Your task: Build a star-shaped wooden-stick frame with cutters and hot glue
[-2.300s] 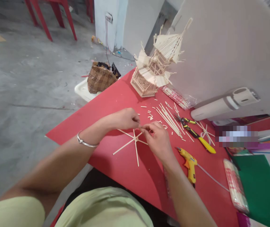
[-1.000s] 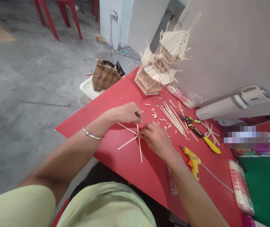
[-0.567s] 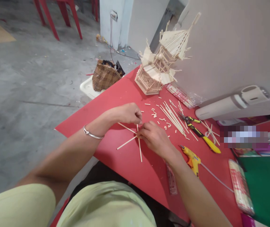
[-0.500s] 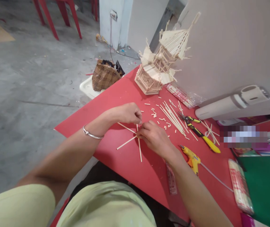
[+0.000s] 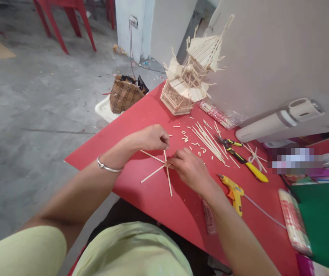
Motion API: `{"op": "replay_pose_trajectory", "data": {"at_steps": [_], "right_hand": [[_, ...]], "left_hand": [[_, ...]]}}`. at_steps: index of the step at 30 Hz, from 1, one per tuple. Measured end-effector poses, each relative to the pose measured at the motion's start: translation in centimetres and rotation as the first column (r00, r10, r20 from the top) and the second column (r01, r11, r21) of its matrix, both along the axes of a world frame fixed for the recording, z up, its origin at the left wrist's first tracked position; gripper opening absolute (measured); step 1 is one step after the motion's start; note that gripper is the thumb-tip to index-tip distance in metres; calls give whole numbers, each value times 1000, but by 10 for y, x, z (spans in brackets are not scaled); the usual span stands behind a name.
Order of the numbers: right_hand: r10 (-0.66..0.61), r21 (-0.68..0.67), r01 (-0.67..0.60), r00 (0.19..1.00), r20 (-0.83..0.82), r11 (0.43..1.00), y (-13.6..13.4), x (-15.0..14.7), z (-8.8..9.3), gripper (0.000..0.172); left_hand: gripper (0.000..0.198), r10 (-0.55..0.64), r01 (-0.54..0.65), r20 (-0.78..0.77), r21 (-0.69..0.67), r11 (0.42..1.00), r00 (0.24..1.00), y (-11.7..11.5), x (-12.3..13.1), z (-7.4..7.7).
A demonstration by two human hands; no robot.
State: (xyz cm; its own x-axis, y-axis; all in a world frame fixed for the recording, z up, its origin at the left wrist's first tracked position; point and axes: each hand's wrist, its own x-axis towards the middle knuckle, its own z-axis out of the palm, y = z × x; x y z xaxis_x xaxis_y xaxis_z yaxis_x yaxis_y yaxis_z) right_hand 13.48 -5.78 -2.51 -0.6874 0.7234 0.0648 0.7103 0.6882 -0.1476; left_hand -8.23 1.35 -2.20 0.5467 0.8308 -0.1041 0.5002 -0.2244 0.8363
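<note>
On the red table lies a star-shaped frame of thin wooden sticks [image 5: 153,174], its arms spreading from a joint in the middle. My right hand [image 5: 191,168] is closed at that joint, thumb and finger pinching the frame's right side, and it covers the arms there. Just beyond the joint, my left hand [image 5: 152,137] hovers with its fingers curled into a pinch. Whatever sits between those fingertips, if anything, is too small to make out. Short cut stick pieces [image 5: 185,138] and a bundle of longer sticks [image 5: 209,143] lie past my hands.
A stick-built pagoda model [image 5: 185,84] stands at the table's far corner. Yellow-black pliers [image 5: 230,147], a yellow cutter [image 5: 256,172] and a yellow glue gun [image 5: 233,191] lie right. Packed sticks [image 5: 293,222] and a white tumbler [image 5: 268,126] are farther right.
The fingers of my right hand have eased slightly right, so more of the frame's joint shows. The gap between my hands is a little wider. The whole view has shifted slightly.
</note>
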Motion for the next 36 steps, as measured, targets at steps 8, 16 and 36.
{"op": "replay_pose_trajectory", "data": {"at_steps": [8,16,36], "right_hand": [[-335,67,406,826,-455,911,-65,0,-29,18],[-485,-77,528,701,-523,846,-83,-22,-58,15],[-451,37,550,720,-528,835,-81,-22,-61,17]], "left_hand": [[20,152,-155,40,433,888,988,-80,-3,-35],[19,226,-151,-62,571,807,972,-95,9,-50],[20,249,-188,-36,557,809,968,-96,20,-51]]}}
